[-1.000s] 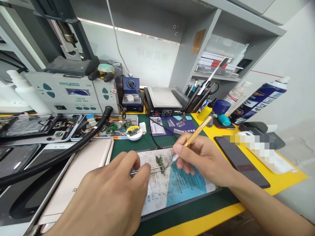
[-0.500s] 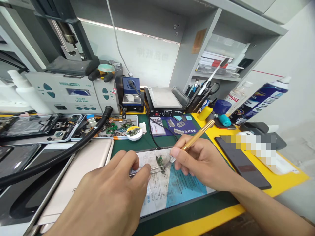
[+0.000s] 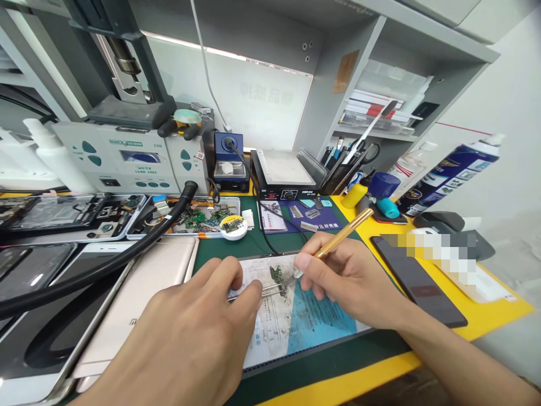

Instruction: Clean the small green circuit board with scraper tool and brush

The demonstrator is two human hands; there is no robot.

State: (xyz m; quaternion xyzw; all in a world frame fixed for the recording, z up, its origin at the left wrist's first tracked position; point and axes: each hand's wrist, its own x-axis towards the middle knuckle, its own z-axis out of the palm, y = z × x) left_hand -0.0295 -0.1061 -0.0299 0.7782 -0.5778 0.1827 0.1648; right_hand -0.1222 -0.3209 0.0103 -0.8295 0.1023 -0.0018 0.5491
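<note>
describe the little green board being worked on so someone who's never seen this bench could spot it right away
Start at the white and blue printed mat lying on the green bench surface in front of the person. Near its top edge, between the left hand and the right hand, sits the small green circuit board, pinched by metal tweezers. Other green boards lie in a tray farther back; only this one has the gold-handled tool pointing at it.

— How much room do the hands have on the work sheet?

— Little. The left hand and right hand close in on the small circuit board from both sides; bare sheet lies only nearer the bench edge.

— And to the left?

— The gold phone and thick black hose block it.

— To the right?

— A dark phone lies on the yellow mat. Behind, a cable crosses the green mat.
</note>
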